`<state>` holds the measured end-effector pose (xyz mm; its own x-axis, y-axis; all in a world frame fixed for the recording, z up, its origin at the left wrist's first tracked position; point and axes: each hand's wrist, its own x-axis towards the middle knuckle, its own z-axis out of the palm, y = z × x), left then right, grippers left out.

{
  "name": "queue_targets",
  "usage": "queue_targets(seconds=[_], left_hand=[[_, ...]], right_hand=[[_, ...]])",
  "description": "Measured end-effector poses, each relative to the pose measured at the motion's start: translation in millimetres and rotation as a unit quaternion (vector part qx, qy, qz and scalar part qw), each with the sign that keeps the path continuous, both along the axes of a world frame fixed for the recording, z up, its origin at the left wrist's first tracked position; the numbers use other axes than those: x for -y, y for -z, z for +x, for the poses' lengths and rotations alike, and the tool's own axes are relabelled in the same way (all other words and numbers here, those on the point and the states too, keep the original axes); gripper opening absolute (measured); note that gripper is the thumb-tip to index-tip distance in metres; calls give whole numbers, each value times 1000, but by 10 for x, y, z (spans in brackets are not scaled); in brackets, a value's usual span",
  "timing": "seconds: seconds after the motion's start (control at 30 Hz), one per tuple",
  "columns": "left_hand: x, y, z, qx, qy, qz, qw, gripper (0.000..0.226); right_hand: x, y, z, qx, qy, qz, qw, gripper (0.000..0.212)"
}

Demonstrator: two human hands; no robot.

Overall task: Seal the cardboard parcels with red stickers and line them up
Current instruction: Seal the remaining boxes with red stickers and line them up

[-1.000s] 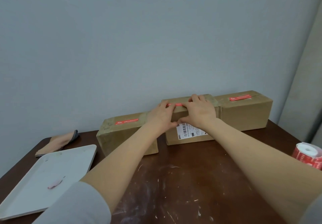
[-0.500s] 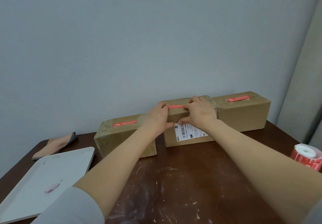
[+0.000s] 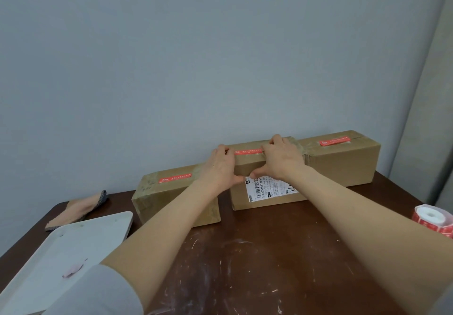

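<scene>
Three parcels sat in a row on the desk against the wall. Both hands were on the middle parcel — left hand and right hand each clamped over its top front edge, fingers curled onto the top, thumbs on the front face with tips nearly meeting. Its red sticker ran between the two sets of fingers. Left parcel and right parcel each had a red strip on top. Sticker roll at the desk's right edge, white tray at left.
</scene>
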<state>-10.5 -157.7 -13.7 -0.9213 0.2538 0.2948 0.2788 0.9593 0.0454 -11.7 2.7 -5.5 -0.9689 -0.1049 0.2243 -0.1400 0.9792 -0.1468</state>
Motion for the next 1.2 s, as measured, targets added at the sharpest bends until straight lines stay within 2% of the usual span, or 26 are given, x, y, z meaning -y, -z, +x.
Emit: queue_targets(seconds=[0.1,0.23,0.67,0.93,1.2], left_hand=[[-29,-2,-4,1,6,-27,1000,83],[-78,-4,-5,17,-13,-27,999,78],[-41,14,-41,18,-19,-3,1000,84],[97,82,21,-15,28,-2,999,67],[107,87,-3,-8,27,-23,999,65]], right_hand=[[3,-19,-5,6,-12,19,1000,90],[16,28,-19,4,-15,43,999,82],[-38,0,-25,9,-11,25,1000,76],[-47,-10,36,-7,-30,18,999,66],[-49,-37,52,3,-26,26,999,62]])
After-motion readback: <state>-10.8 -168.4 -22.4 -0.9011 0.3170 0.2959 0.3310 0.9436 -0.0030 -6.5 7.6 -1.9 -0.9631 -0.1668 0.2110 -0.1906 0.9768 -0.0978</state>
